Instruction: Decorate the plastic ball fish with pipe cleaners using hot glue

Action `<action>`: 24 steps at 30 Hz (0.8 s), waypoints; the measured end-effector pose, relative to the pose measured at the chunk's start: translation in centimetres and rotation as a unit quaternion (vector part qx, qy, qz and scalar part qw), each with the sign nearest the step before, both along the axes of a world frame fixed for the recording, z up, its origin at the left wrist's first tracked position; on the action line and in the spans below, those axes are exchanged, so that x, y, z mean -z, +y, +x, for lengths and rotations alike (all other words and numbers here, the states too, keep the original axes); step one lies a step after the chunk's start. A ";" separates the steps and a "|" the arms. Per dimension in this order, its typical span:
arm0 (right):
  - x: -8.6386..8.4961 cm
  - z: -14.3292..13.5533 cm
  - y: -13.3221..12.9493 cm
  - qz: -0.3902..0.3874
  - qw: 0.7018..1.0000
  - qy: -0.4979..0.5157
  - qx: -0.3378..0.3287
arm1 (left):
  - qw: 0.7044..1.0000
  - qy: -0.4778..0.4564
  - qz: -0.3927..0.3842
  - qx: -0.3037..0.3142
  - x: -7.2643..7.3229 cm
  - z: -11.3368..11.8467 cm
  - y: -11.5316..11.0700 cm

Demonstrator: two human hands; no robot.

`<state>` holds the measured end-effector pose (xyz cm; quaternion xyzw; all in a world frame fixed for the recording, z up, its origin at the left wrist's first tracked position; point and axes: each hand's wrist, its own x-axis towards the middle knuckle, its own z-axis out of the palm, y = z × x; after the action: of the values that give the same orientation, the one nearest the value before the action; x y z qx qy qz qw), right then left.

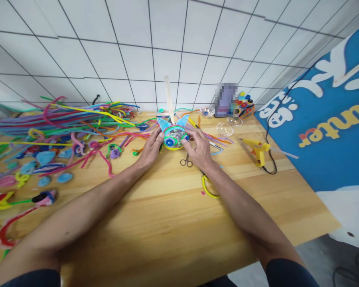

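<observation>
Between my two hands is a clear ball ornament (175, 136) with blue pointed ears, a green rim and two round blue eyes, made of pipe cleaners. A pale strip (168, 99) rises from its top. My left hand (151, 149) grips its left side, thumb near one eye. On the other side my right hand (200, 150) holds it, with the thumb close to the other eye. Small scissors (186, 161) lie just below the ball. Partly under my right forearm is a yellow-handled tool (208, 188); its far end is hidden.
Loose pipe cleaners (62, 119) spread over the back left of the wooden table (155, 223). Coiled pipe-cleaner pieces (46, 157) lie at the left. A yellow glue gun (259, 152) with a cord rests at right. Clear half-shells (225, 128) and a blurred-out upright panel (225, 99) stand behind.
</observation>
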<state>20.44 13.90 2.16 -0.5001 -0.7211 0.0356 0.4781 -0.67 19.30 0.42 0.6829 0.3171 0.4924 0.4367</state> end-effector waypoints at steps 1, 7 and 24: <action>0.1 0.0 0.0 -0.003 1.000 -0.001 0.000 | 1.000 -0.002 0.000 0.000 0.0 0.0 0.0; 0.7 0.2 0.3 -0.014 1.000 -0.027 0.004 | 1.000 -0.012 -0.013 0.007 -0.1 -0.1 -0.3; -0.9 0.3 0.1 -0.066 0.997 0.047 0.012 | 0.995 0.081 0.051 -0.018 0.4 0.6 0.3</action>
<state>20.73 14.03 3.05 -0.5365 -0.6879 0.1013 0.4782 -0.06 19.55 0.05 0.7358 0.3383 0.4591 0.3653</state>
